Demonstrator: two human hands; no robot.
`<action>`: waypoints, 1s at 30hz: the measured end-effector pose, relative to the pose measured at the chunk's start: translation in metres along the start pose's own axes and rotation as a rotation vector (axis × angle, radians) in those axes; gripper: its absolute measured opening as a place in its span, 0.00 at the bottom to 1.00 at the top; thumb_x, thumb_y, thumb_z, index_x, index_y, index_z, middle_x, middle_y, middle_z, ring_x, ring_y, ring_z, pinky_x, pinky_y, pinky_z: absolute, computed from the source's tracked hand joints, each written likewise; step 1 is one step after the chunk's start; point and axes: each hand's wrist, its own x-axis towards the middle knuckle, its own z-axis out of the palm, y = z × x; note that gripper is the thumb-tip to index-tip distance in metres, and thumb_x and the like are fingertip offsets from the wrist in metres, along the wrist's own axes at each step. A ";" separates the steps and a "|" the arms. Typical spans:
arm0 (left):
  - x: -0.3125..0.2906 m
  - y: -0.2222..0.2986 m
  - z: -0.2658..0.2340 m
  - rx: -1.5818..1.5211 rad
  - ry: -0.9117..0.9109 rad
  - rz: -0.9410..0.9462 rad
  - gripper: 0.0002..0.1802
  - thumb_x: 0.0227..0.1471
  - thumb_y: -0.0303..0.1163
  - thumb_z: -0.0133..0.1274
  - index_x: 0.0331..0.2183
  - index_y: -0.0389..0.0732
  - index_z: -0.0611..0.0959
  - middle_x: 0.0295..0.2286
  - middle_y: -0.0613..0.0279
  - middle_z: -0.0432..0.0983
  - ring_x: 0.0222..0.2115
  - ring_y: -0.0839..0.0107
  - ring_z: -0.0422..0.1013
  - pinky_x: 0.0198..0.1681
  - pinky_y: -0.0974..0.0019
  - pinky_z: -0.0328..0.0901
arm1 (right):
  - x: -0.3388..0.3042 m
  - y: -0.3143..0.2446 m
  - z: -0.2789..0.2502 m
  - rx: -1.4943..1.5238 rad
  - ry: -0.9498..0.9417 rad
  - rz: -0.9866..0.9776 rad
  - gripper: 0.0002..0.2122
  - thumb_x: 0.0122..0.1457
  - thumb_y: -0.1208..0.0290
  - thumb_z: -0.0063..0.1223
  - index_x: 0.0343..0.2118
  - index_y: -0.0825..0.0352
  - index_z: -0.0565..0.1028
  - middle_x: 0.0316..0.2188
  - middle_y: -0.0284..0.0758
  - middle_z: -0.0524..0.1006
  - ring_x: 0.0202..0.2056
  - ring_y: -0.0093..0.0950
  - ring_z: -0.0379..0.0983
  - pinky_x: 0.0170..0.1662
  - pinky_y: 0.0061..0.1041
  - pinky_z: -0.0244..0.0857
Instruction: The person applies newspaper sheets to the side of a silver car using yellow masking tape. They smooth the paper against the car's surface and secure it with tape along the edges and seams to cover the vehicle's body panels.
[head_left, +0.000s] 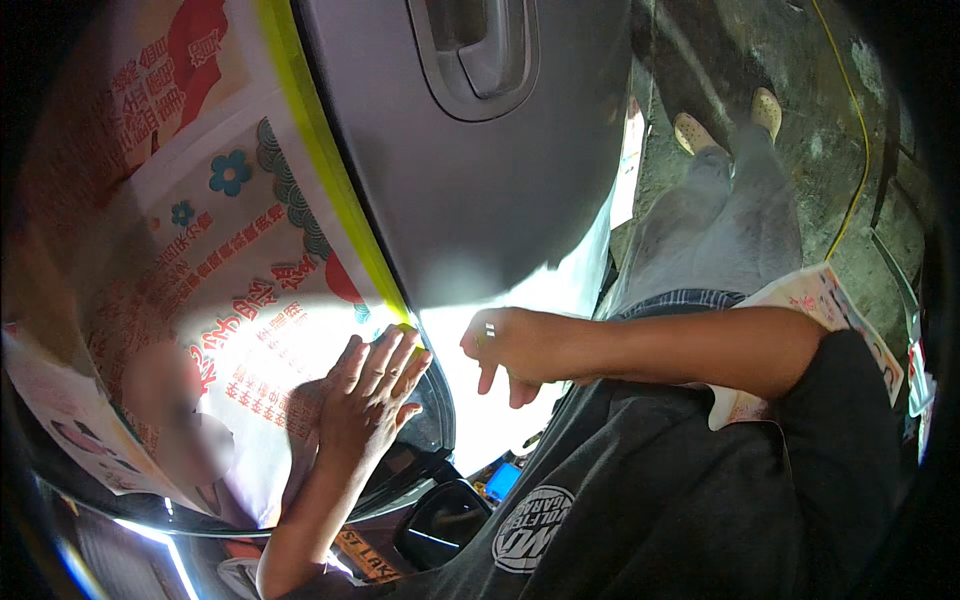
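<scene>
My left hand (375, 375) lies flat with fingers stretched out, pressing where the yellow-green masking tape (325, 150) meets the printed paper sheet (240, 270). The tape runs in a long strip along the dark trim between the paper and a grey car door (470, 200). The sheet has red print, blue flowers and green scallop shapes. My right hand (515, 350) hangs over the brightly lit part of the door, to the right of my left hand. Its fingers are loosely bent and apart, and I see nothing held in them.
A door handle (490, 50) sits in a recess at the top. Below my hands is a dark side mirror (440, 525), with a small blue object (502, 482) beside it. A yellow cord (862, 130) crosses the concrete floor. Another printed sheet (850, 310) shows behind my right arm.
</scene>
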 end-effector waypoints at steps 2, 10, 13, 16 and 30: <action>-0.002 -0.002 -0.001 -0.066 -0.013 0.009 0.46 0.55 0.66 0.53 0.69 0.61 0.61 0.72 0.68 0.45 0.72 0.66 0.42 0.74 0.48 0.33 | -0.023 -0.043 -0.008 0.059 0.261 -0.394 0.15 0.71 0.67 0.43 0.56 0.69 0.67 0.35 0.38 0.79 0.23 0.23 0.77 0.29 0.22 0.75; -0.008 -0.037 -0.070 -1.179 0.127 -0.185 0.54 0.56 0.62 0.57 0.69 0.39 0.56 0.68 0.36 0.48 0.69 0.41 0.49 0.69 0.44 0.50 | -0.070 -0.153 0.023 -0.574 0.646 -0.946 0.25 0.70 0.69 0.47 0.68 0.66 0.60 0.53 0.43 0.69 0.56 0.32 0.68 0.63 0.35 0.57; -0.018 -0.043 -0.069 -1.638 0.687 -0.334 0.61 0.56 0.69 0.51 0.71 0.38 0.45 0.71 0.45 0.44 0.69 0.45 0.50 0.70 0.41 0.46 | -0.065 -0.183 0.024 -0.561 0.790 -1.219 0.24 0.67 0.68 0.49 0.66 0.64 0.62 0.51 0.48 0.69 0.47 0.42 0.73 0.52 0.39 0.66; -0.013 -0.048 -0.060 -1.897 1.163 -0.439 0.60 0.55 0.79 0.33 0.71 0.42 0.48 0.69 0.45 0.51 0.68 0.46 0.53 0.68 0.39 0.49 | -0.052 -0.238 -0.006 -0.628 0.896 -1.391 0.26 0.67 0.68 0.50 0.66 0.65 0.62 0.56 0.46 0.68 0.46 0.38 0.74 0.53 0.38 0.66; 0.080 -0.059 -0.056 -1.452 1.796 -1.322 0.29 0.66 0.38 0.46 0.61 0.31 0.68 0.59 0.44 0.66 0.61 0.54 0.62 0.66 0.50 0.52 | -0.031 -0.396 -0.034 -1.161 0.683 -1.421 0.23 0.69 0.67 0.52 0.64 0.71 0.65 0.59 0.37 0.71 0.60 0.31 0.65 0.63 0.33 0.60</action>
